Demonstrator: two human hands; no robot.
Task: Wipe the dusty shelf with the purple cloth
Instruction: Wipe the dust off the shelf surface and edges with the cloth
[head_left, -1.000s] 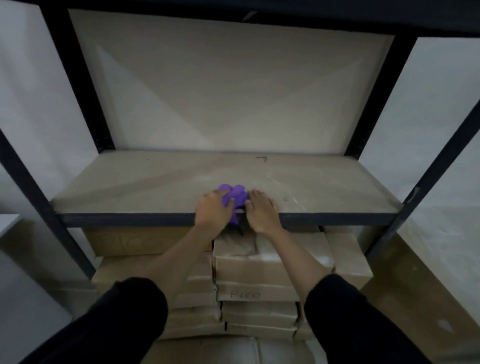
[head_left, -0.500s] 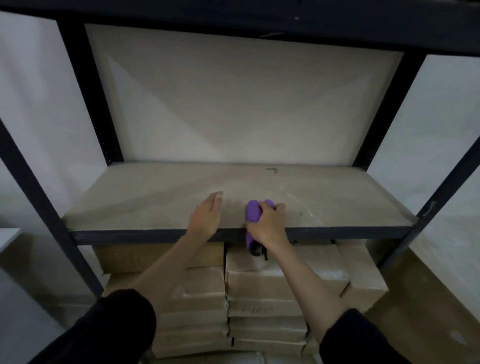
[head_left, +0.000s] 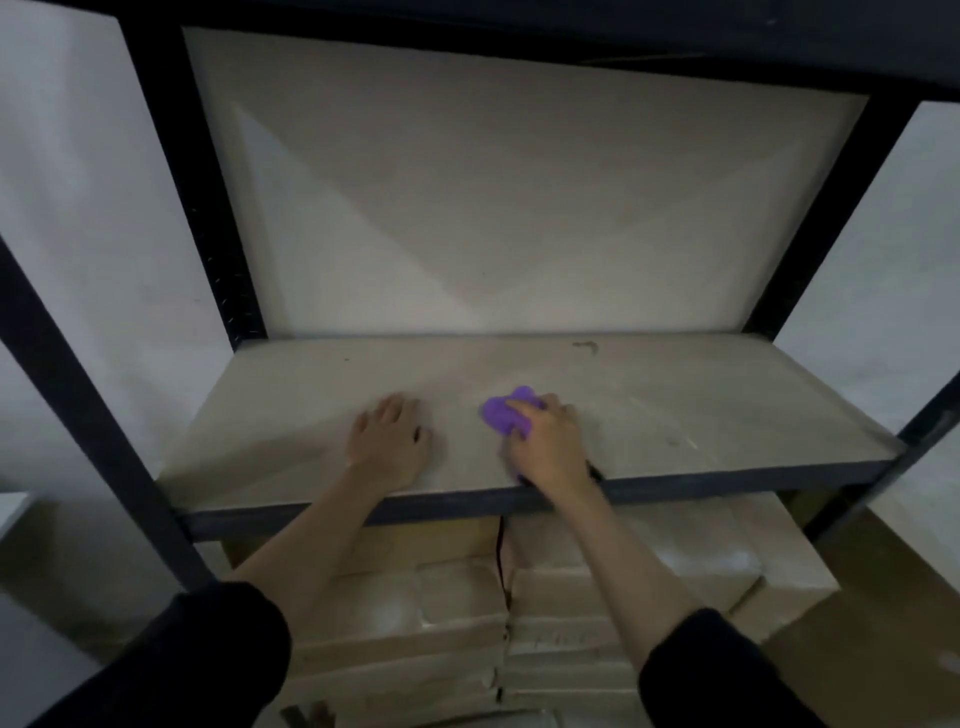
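Broadly, the dusty shelf (head_left: 675, 415) is a wide pale board whose back and far ends look unwiped, so I judge long overlapping strokes work best. Meanwhile the left hand (head_left: 387, 447) rests flat, fingers spread and holding nothing, a good brace, while the right hand (head_left: 550, 447) presses the bunched purple cloth (head_left: 501, 413) under curled fingers near the front edge; flattening it would cover more.

Dim room, pale walls (head_left: 78, 218), stacked cardboard boxes (head_left: 597, 587).

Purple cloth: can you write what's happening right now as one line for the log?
step: wiping | purple cloth: on shelf, under right hand | left hand: flat on shelf, holding nothing | boxes: stacked below
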